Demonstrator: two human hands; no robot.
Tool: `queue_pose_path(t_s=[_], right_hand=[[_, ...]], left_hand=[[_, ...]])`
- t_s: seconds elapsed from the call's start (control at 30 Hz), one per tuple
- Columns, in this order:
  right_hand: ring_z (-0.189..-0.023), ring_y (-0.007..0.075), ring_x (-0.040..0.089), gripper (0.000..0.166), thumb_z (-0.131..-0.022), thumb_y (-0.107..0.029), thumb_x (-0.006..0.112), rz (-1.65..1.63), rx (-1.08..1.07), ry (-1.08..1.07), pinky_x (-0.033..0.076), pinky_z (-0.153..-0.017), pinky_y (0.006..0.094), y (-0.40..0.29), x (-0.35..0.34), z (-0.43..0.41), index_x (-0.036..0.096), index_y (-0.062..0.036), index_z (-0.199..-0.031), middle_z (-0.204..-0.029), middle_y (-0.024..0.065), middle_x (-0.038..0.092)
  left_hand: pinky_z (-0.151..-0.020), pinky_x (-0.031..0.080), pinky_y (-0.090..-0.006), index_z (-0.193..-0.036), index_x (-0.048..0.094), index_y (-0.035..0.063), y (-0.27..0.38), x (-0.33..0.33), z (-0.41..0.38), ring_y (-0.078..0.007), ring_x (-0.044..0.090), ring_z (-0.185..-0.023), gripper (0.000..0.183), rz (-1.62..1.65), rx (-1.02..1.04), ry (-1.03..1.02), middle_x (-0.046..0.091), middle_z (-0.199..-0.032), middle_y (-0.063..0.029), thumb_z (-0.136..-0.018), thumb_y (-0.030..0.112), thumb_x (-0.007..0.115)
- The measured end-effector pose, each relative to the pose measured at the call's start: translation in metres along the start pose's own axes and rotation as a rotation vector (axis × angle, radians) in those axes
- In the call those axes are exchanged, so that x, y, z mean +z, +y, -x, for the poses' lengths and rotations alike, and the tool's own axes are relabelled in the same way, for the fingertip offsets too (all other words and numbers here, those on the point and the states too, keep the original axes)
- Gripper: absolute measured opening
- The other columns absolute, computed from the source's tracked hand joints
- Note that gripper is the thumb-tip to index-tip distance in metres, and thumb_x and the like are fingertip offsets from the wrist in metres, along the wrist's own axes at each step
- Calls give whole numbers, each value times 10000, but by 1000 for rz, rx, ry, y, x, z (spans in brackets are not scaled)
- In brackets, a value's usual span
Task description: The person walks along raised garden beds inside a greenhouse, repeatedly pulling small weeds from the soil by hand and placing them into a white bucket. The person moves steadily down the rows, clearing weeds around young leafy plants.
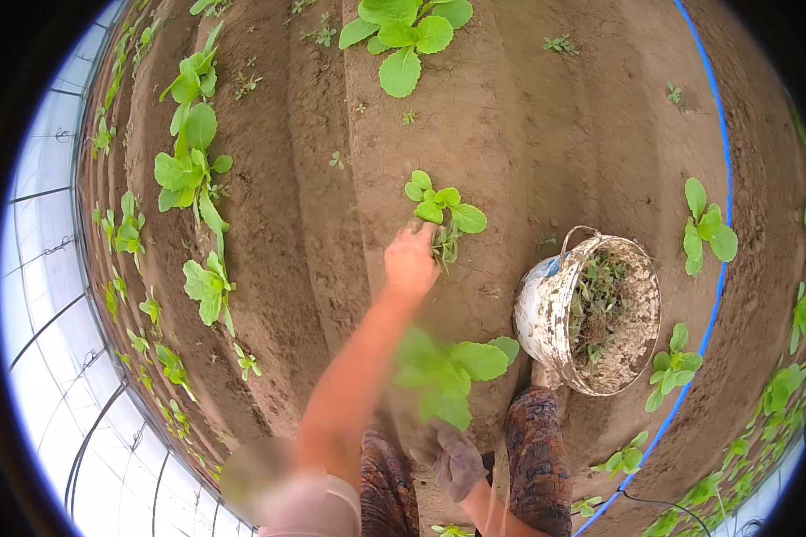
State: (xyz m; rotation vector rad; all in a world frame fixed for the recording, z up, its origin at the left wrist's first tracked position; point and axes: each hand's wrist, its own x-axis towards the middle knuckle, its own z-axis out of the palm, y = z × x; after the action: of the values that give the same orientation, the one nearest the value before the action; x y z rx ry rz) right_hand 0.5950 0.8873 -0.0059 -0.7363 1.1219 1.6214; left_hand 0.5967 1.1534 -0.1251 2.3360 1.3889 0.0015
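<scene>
My left hand (pixel 413 258), bare, reaches to the soil at the middle of the view. Its fingers are closed on a small bunch of wilted weeds (pixel 446 243), right beside a leafy green seedling (pixel 447 205). Lower down, my right hand (pixel 453 460) wears a dirty greyish glove and hangs near my knees, its fingers partly curled and blurred; whether it holds anything is unclear. A larger leafy plant (pixel 453 372), partly blurred, stands between the two hands. To the right, a mud-stained white bucket (pixel 544 309) is tilted, its mouth facing right, with pulled weeds (pixel 598 302) inside.
Another large leafy plant (pixel 406 33) grows ahead on the soil bed (pixel 443 141). Rows of similar plants (pixel 191 168) line the left side. A blue hose or line (pixel 727 154) curves down the right, near more seedlings (pixel 708 228). Translucent greenhouse sheeting (pixel 47 235) borders the far left.
</scene>
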Motion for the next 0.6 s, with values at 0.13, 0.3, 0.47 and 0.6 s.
queue_pose_path(t_s=[0.13,0.3,0.47,0.6], right_hand=[[-753,226,553,313,-775,-125,514,-22,-7,-21,482,-712,382,-3,-2,1,438,13,-1045,-870,110,541],[-746,223,555,305,-774,-125,515,-16,-13,-26,486,-700,374,-2,-1,3,446,18,-1034,-855,108,543],[-742,221,553,300,-776,-125,511,-28,-9,-4,487,-700,362,-7,0,3,446,17,-1033,-850,108,540],[-848,275,549,295,-776,-87,488,-48,22,-14,484,-719,387,-7,2,4,431,23,-1044,-931,168,545]], left_hand=[[-605,435,-364,-871,489,51,6,-1,-6,-297,528,-697,354,-54,-129,-72,529,-767,-113,-545,102,618],[-605,444,-322,-914,489,44,-14,9,-9,-215,553,-706,318,424,-270,38,559,-800,-90,-625,113,602],[-619,443,-267,-909,528,37,4,-35,4,-147,541,-703,208,1553,-763,33,570,-815,-38,-710,95,546],[-632,447,-322,-950,513,90,9,-28,19,-184,557,-722,282,460,-81,-399,566,-766,-52,-672,113,556]])
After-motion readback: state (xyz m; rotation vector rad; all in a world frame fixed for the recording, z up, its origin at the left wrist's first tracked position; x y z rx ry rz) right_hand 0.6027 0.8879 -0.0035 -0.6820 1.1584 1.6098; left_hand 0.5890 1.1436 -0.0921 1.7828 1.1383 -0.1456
